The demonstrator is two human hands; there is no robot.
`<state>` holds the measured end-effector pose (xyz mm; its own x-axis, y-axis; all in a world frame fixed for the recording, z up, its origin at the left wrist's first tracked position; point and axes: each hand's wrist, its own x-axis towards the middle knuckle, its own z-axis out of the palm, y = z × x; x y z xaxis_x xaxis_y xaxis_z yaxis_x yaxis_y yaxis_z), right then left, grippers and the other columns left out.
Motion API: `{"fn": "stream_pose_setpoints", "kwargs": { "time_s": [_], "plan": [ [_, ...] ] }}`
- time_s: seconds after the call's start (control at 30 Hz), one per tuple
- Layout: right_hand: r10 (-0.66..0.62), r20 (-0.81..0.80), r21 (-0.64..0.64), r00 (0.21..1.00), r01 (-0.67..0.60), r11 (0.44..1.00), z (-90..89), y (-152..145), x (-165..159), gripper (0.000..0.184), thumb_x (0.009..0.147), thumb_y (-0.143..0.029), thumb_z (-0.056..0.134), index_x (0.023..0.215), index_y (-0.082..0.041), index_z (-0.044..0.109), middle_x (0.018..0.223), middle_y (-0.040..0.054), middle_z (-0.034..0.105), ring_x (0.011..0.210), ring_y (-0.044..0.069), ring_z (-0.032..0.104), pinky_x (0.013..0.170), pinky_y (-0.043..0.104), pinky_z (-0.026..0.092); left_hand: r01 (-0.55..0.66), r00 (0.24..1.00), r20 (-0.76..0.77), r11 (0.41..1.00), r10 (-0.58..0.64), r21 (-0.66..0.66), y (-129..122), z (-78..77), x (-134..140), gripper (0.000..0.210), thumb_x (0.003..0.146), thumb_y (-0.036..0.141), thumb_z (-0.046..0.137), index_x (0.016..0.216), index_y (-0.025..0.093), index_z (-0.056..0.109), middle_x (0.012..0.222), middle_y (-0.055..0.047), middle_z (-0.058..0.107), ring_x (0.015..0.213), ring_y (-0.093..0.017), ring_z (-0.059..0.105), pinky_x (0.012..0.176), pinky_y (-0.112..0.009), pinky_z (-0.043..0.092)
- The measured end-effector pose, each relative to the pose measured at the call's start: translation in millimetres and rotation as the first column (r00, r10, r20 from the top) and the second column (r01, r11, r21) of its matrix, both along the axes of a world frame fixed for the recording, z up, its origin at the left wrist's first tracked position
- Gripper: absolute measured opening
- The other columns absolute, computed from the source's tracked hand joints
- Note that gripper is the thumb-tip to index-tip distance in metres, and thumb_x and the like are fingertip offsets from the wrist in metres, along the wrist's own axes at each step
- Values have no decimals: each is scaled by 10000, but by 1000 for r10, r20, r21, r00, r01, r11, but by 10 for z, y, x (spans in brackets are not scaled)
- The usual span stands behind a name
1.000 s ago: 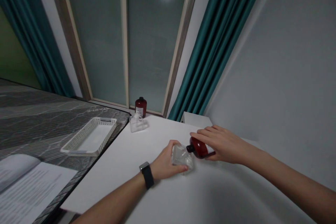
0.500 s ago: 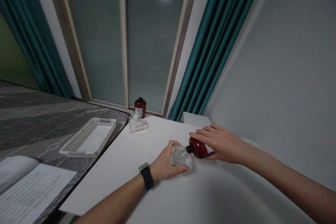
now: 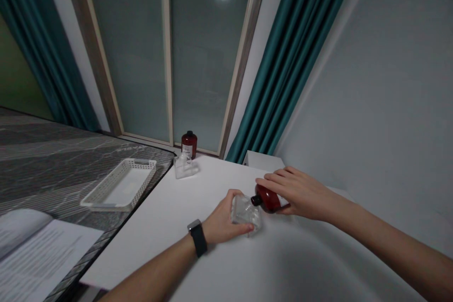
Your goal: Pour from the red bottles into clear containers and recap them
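Dark-red bottle [image 3: 268, 199] lies tipped in the right hand [image 3: 296, 194], fingers wrapped around its body, its long axis pointing leftward with the black neck [image 3: 256, 200] at the edge of a clear container [image 3: 242, 209] (whether they touch cannot be told). Left hand [image 3: 222, 222], a watch [image 3: 198, 237] on its wrist, grips that container between thumb and fingers over a white table [image 3: 159, 226].

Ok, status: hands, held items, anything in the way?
Left hand gripping clear square container. Right hand holding dark-red round-shouldered bottle, tipped, neck at container. Second dark-red bottle farther off, out of the way.
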<state>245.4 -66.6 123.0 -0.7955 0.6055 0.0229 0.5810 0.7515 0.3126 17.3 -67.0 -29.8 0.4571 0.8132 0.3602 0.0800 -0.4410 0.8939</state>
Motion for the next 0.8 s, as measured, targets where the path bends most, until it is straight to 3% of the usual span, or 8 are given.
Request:
{"fn": "stream_pose_setpoints", "kwargs": {
  "time_s": [0.6,0.8],
  "plan": [
    [32,12,47,999,-33,998,-12,28,15,649,784,-397,776,1350,-253,491,1206,88,689,1038,282,625,838,396,427,1,1000,17,1000,-1,-3,-6,-2,6,615,720,398,788,1174,184,432,1060,-53,573,942,-234,565,822,-344,451],
    [40,18,65,999,-41,997,-6,36,26,779,759,-381,800,1421,-226,420,1207,98,687,1015,286,625,847,402,434,15,999,40,1000,-14,-21,-8,11,9,616,720,403,784,1173,184,429,1061,-53,565,948,-235,559,824,-341,446]
  ]
}}
